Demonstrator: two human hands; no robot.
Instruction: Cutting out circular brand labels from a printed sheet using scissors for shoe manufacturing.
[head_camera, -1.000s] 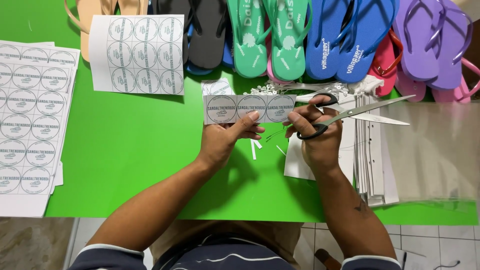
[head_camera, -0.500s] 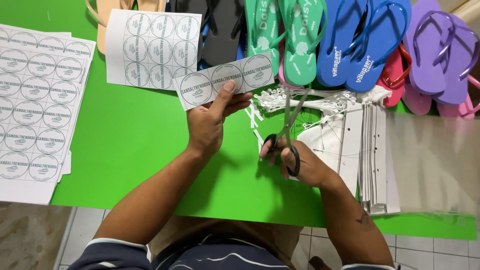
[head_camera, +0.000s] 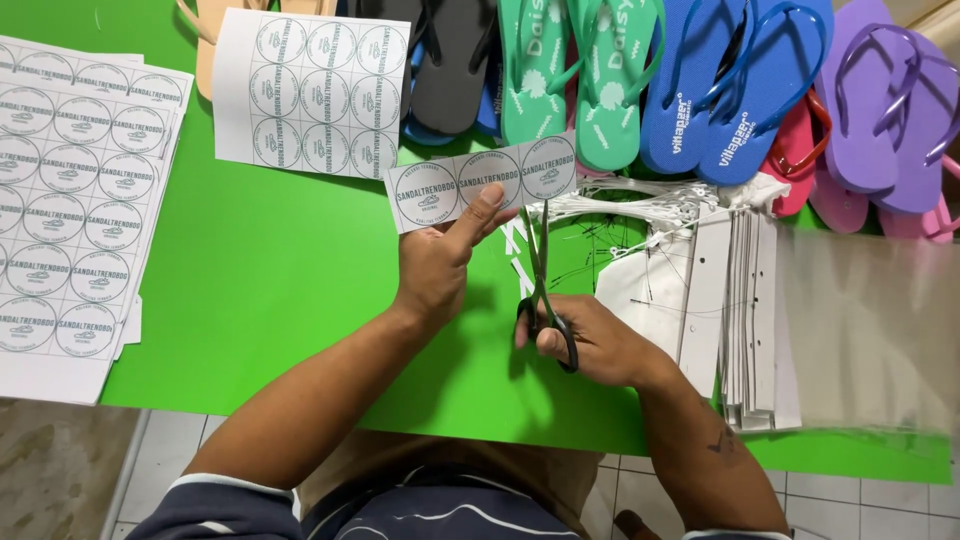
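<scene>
Dark navy short sleeves, white stripes; forearm tattoo, perhaps.

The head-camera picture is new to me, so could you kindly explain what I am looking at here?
There is no machine: a person works with two bare hands, and the camera sits on their head, looking down over a green table. The left hand holds up a paper strip printed with three round labels. The right hand grips scissors, blades pointing up at the strip's lower edge. On the left lie sheets of round labels, with another label sheet further back. Along the far edge stands a row of flip-flops in many colours. On the right lie white card strips and thin white ties.
</scene>
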